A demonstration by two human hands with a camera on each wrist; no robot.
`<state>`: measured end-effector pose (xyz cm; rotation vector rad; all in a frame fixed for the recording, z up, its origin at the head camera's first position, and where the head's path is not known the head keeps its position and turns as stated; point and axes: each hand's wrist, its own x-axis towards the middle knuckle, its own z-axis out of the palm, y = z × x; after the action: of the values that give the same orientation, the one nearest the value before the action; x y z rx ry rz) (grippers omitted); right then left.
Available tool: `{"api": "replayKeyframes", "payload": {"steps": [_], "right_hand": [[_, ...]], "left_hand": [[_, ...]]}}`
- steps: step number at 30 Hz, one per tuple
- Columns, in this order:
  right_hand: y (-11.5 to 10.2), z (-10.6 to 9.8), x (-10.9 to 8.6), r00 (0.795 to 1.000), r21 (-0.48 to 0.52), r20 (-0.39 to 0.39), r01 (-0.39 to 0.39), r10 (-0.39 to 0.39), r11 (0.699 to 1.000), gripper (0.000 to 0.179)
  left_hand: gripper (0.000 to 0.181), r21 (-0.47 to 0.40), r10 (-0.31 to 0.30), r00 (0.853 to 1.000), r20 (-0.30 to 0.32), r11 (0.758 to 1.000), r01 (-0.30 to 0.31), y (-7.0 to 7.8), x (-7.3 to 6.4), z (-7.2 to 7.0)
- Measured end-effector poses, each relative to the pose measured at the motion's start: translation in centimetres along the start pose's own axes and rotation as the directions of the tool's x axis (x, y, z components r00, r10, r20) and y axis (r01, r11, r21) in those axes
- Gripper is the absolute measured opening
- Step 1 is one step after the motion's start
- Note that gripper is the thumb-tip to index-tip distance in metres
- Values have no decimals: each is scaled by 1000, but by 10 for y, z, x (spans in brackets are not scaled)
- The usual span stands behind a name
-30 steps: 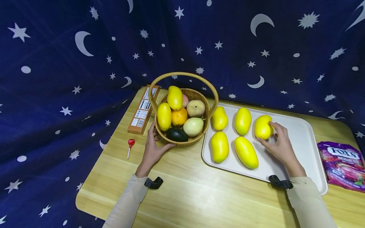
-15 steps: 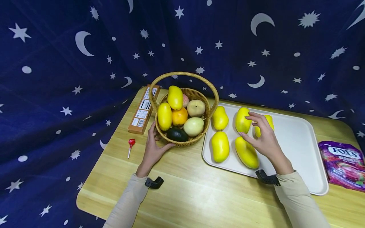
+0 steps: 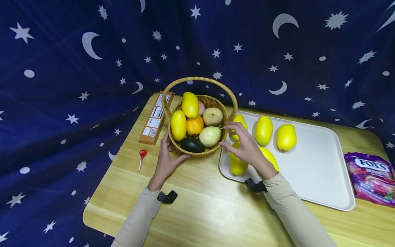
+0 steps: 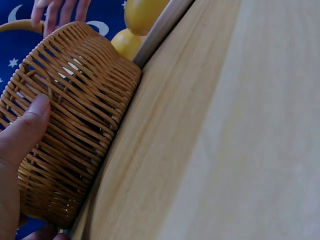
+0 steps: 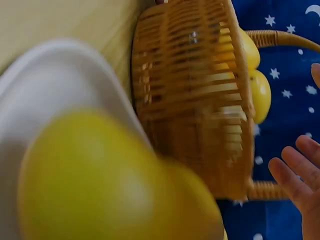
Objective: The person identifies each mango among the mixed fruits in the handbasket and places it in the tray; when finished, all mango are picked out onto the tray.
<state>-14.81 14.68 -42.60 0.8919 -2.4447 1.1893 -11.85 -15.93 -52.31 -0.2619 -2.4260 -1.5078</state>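
Observation:
A wicker basket (image 3: 200,155) with a tall handle stands on the table. In it lie two yellow mangoes (image 3: 178,125), an orange (image 3: 195,126), a dark avocado (image 3: 192,145), a pale green pear (image 3: 210,136) and other fruit. My left hand (image 3: 166,164) holds the basket's near left side; in the left wrist view its thumb (image 4: 30,125) presses the woven wall. Beside the basket's right rim, my right hand (image 3: 243,145) hovers over the tray's left end, fingers spread and holding nothing. Several mangoes (image 3: 286,137) lie on the white tray (image 3: 318,164); the hand partly covers some.
Left of the basket lies a long brown box (image 3: 156,118) with labels, and nearer is a red lollipop (image 3: 142,155). A purple candy bag (image 3: 370,178) rests at the tray's right. A dark blue star-and-moon cloth (image 3: 197,41) hangs behind the wooden table (image 3: 197,199).
My right hand has left the tray's back right mango and swept left across the tray to the basket's right rim. The left hand and the basket have stayed put.

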Motion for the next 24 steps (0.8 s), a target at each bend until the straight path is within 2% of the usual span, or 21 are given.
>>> {"api": "replayKeyframes", "payload": {"steps": [5,10,15,24], "right_hand": [[-4,23,20,999,56,44,-26,24,998,53],[-5,44,50,996,93,82,-50,42,994,57],[-4,55,74,993,120,93,-88,77,989,56],[1,67,105,966,25,210,-158,150,987,67]], "left_hand": [[120,6,6,1000,-10,1000,-6,2,0,-1],[120,2,-6,1000,-3,1000,6,1,-1,0],[120,-12,-6,1000,3,1000,6,-1,-1,0],[120,3,-7,1000,11,1000,7,-5,1,-1]]}}
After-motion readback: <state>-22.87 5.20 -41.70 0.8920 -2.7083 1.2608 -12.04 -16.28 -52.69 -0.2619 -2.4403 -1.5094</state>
